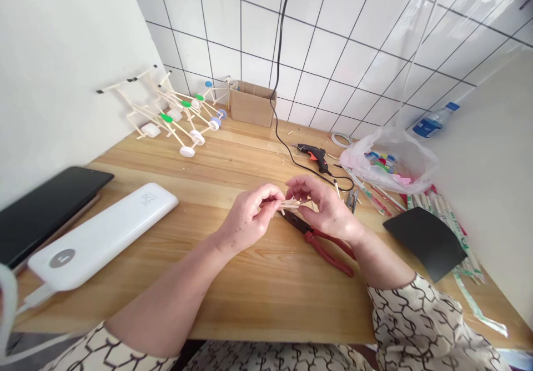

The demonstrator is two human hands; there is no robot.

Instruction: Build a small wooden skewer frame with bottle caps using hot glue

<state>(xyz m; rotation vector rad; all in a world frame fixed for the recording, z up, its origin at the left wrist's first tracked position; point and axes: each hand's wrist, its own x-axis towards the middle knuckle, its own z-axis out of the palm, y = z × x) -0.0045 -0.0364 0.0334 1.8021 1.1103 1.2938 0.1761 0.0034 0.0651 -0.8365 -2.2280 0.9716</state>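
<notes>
My left hand [252, 212] pinches several short, thin wooden sticks [290, 204] between thumb and fingers, just above the table. On their other side, my right hand [322, 207] curls its thumb and fingers around the far ends of the same sticks; its exact contact is partly hidden. Beneath my right hand lie pliers with red handles [328, 253], their dark jaws pointing toward the sticks. Past the right fingers, a small pair of metal snips [352, 200] rests on the wood. A black glue gun [314, 155] with an orange trigger lies beyond both hands.
Wooden stick frames with round wheels [187, 151] stand at the back left beside a cardboard box [252, 104]. A white power bank [104, 237] and a black phone [50, 207] lie left. Right are a plastic bag [420, 163], a black sheet [427, 240] and a bottle [435, 122].
</notes>
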